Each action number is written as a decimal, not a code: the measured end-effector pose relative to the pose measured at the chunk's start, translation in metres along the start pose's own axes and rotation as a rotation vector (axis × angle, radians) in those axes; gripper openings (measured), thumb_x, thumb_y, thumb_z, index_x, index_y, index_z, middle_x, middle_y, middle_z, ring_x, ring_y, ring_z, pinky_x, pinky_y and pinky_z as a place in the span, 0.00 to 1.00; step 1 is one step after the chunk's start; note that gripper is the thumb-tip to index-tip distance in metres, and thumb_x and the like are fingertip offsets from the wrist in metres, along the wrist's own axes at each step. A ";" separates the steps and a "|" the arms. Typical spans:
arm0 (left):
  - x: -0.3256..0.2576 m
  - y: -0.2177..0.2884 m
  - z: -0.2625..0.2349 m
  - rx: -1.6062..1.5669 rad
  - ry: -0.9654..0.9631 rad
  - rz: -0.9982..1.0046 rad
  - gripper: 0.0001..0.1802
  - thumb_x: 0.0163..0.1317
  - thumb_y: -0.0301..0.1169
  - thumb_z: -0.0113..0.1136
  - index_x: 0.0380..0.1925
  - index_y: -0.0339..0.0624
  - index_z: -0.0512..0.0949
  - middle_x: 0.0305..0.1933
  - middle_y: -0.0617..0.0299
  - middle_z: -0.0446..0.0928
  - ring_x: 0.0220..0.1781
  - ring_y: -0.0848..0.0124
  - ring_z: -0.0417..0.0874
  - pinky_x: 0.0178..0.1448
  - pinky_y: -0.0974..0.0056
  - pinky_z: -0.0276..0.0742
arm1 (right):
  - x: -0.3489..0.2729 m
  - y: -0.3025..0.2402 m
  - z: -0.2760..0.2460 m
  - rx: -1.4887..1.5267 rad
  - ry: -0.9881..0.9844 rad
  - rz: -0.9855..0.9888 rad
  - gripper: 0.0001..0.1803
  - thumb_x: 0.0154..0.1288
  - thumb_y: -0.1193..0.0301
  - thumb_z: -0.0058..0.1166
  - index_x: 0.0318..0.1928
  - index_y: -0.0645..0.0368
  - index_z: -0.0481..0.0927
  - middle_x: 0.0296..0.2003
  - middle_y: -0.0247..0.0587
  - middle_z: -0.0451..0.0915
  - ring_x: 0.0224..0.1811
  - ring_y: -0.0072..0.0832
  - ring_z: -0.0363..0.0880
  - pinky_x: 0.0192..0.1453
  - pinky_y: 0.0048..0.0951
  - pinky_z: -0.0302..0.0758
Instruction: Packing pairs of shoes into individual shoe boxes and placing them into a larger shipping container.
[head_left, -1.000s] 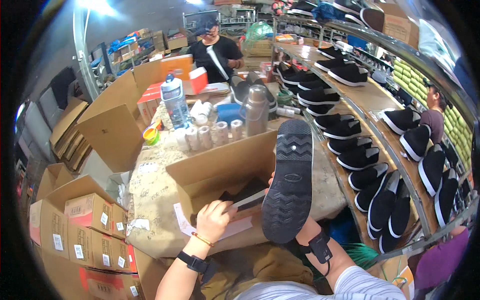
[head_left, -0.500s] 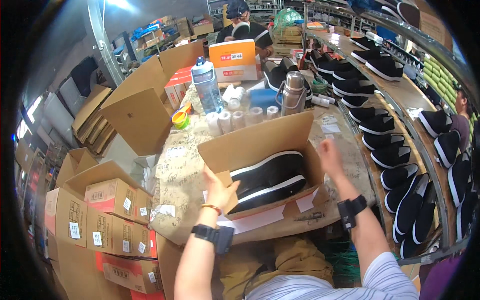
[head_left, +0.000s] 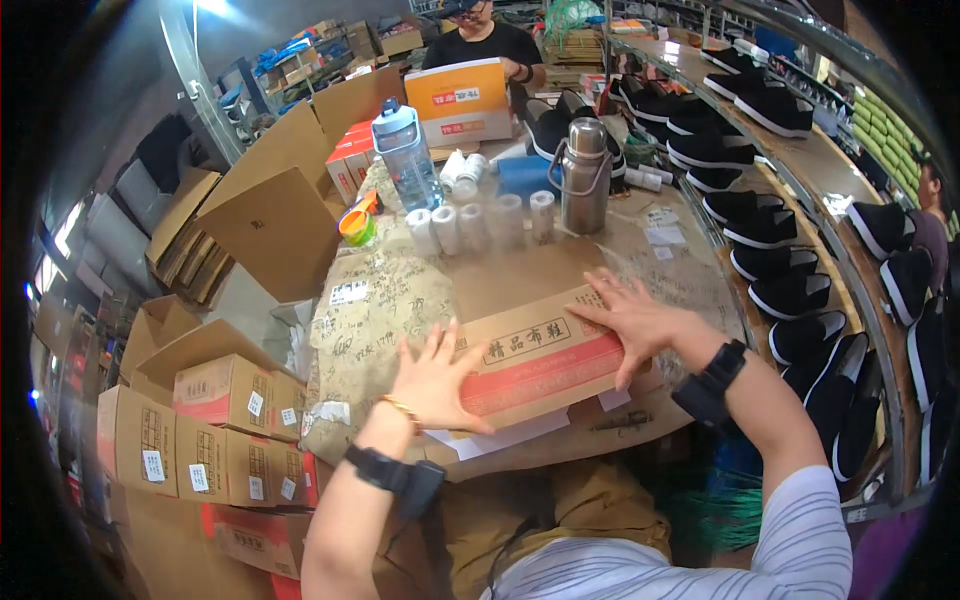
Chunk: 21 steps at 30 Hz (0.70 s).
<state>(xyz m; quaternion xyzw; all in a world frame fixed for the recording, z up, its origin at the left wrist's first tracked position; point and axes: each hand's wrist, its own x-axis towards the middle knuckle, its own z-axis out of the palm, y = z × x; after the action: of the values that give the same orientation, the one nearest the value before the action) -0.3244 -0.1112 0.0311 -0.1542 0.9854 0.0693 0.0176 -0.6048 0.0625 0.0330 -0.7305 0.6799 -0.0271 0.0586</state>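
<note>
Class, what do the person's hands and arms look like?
The left hand and right hand are bare. Each forearm wears a black strap with a dark boxy device; the left adds an orange bracelet. The right sleeve is white, dark-striped.

At the centre of the frame, the shoebox is showing smooth, matt cardboard, while the table cover around it is looking like creased, dull paper. Above the centre, the flask is gleaming as polished metal, and the water bottle is showing clear, glossy plastic. At the right, matt cloth-topped shoes are resting on smooth, wood-like shelves.
</note>
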 end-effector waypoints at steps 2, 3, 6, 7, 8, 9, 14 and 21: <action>0.009 0.023 0.003 0.198 -0.092 -0.130 0.57 0.40 0.61 0.65 0.70 0.59 0.50 0.70 0.33 0.47 0.72 0.40 0.48 0.69 0.36 0.47 | 0.010 -0.004 0.004 -0.065 -0.113 0.033 0.64 0.30 0.46 0.72 0.71 0.43 0.53 0.69 0.66 0.44 0.71 0.62 0.43 0.70 0.48 0.54; 0.014 0.022 0.005 0.178 -0.117 -0.118 0.58 0.40 0.61 0.66 0.70 0.59 0.49 0.69 0.29 0.45 0.72 0.36 0.46 0.68 0.32 0.45 | 0.012 -0.003 0.010 -0.041 -0.098 0.050 0.64 0.28 0.46 0.72 0.70 0.42 0.55 0.68 0.67 0.46 0.71 0.62 0.43 0.70 0.48 0.53; 0.021 0.007 -0.002 0.062 -0.165 -0.089 0.57 0.40 0.60 0.66 0.70 0.61 0.50 0.70 0.31 0.45 0.72 0.37 0.46 0.67 0.31 0.45 | 0.017 0.015 0.010 0.122 -0.082 0.021 0.61 0.29 0.44 0.70 0.69 0.41 0.59 0.66 0.66 0.49 0.69 0.61 0.46 0.69 0.53 0.52; 0.021 0.006 -0.005 0.027 -0.176 -0.101 0.57 0.39 0.61 0.66 0.70 0.63 0.51 0.70 0.31 0.45 0.72 0.37 0.46 0.67 0.31 0.44 | 0.020 0.020 0.008 0.259 -0.079 -0.031 0.58 0.30 0.43 0.69 0.68 0.41 0.61 0.65 0.65 0.51 0.68 0.60 0.49 0.69 0.58 0.51; 0.020 0.006 0.002 0.024 -0.177 -0.105 0.57 0.39 0.61 0.66 0.70 0.63 0.51 0.70 0.31 0.45 0.72 0.37 0.46 0.67 0.31 0.44 | 0.019 0.020 0.012 0.259 -0.083 -0.035 0.58 0.30 0.43 0.69 0.68 0.41 0.61 0.65 0.65 0.51 0.68 0.60 0.49 0.69 0.58 0.51; 0.013 0.006 0.011 0.063 -0.067 -0.098 0.57 0.38 0.62 0.66 0.70 0.64 0.52 0.70 0.32 0.45 0.72 0.38 0.46 0.67 0.30 0.43 | 0.019 0.017 0.020 0.179 0.045 -0.082 0.56 0.32 0.42 0.68 0.67 0.42 0.62 0.64 0.65 0.53 0.67 0.60 0.51 0.69 0.56 0.51; -0.008 0.023 0.035 0.097 0.268 0.041 0.53 0.35 0.62 0.67 0.66 0.66 0.62 0.73 0.44 0.48 0.74 0.46 0.46 0.64 0.24 0.38 | -0.013 0.033 0.111 0.763 0.806 0.066 0.37 0.60 0.65 0.57 0.68 0.56 0.58 0.68 0.44 0.54 0.70 0.38 0.53 0.71 0.41 0.55; -0.056 0.035 0.083 0.120 0.902 0.279 0.48 0.40 0.36 0.72 0.66 0.59 0.61 0.75 0.54 0.45 0.75 0.55 0.48 0.70 0.33 0.38 | -0.053 0.005 0.103 1.789 0.206 0.261 0.42 0.48 0.60 0.60 0.64 0.62 0.62 0.60 0.45 0.69 0.62 0.37 0.68 0.63 0.38 0.68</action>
<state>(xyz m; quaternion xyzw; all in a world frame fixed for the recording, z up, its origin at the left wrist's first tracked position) -0.2808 -0.0500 -0.0436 -0.0336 0.9083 -0.0597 -0.4126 -0.6014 0.1196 -0.0680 -0.3237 0.4843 -0.6029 0.5451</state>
